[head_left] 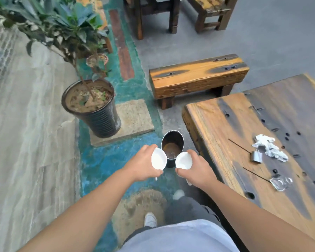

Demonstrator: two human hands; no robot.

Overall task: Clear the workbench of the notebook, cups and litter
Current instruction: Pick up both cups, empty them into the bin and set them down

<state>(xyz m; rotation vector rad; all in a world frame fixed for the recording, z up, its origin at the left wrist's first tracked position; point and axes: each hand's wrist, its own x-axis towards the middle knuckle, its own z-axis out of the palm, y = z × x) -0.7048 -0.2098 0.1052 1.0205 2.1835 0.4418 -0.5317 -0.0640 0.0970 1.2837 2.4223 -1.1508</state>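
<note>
head view: left hand (143, 165) clamped on a white cup (159, 158), right hand (196, 169) clamped on a second white cup (183, 160), both tilted over a dark metal bin (172, 142) on the floor beside the worktop (216, 128). on the worktop: crumpled tissue (269, 147), small grey plug (256, 156), clear wrapper (280, 182). nearby: potted plant (91, 106), low wooden bench (198, 75).

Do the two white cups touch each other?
Apart. The head view shows the dark bin's inside between the left cup and the right cup.
</note>
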